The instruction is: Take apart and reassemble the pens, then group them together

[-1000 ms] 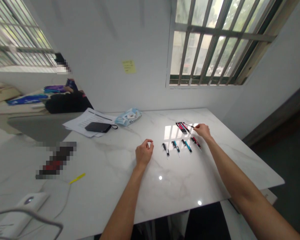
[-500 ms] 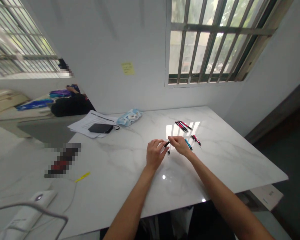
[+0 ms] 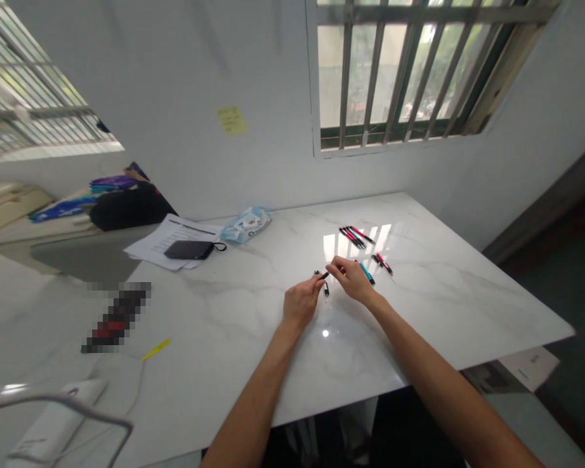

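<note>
Item: one dark pen piece (image 3: 324, 275), held over the tabletop (image 3: 224, 325), pinched at either end by my left hand (image 3: 299, 303) and right hand (image 3: 348, 276). Beneath: black pen parts (image 3: 326, 290), seemingly separate. Rightward: teal pen piece (image 3: 368, 273); red pen parts (image 3: 384, 263), apparently unjoined. Beyond: grouped pens (image 3: 353, 238), seemingly whole, done. Remaining count: partly hidden by my hands.

Papers (image 3: 175, 230) lie left of pens (image 3: 355, 237) on the table (image 3: 234, 312).
</note>
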A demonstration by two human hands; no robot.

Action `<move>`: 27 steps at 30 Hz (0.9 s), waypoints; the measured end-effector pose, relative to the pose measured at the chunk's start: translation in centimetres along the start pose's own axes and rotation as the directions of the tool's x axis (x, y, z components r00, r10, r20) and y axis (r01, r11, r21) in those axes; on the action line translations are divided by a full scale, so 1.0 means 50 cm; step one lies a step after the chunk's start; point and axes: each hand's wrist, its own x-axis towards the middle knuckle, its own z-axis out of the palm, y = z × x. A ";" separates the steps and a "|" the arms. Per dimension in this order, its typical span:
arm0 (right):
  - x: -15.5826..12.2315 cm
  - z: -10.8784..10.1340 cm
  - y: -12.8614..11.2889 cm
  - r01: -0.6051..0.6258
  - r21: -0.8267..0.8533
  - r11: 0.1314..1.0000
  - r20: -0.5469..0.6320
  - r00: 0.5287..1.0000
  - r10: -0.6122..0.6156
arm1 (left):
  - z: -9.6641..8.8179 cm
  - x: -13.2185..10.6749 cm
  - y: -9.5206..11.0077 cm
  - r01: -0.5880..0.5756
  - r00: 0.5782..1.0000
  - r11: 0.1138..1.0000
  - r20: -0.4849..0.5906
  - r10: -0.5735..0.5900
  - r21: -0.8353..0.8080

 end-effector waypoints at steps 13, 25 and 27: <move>0.004 0.017 -0.006 -0.062 0.478 0.876 -0.031 0.996 0.088 | -0.006 -0.001 0.017 0.120 0.993 0.952 0.026 -0.117 -0.282; 0.025 -0.206 0.165 -0.212 -0.199 0.957 -0.330 0.934 0.138 | 0.004 0.016 0.009 0.192 0.968 0.784 -0.016 -0.249 -0.590; 0.024 -0.247 0.204 -0.313 -0.325 0.892 -0.361 0.913 0.188 | 0.004 0.017 0.008 0.186 0.970 0.788 -0.015 -0.241 -0.587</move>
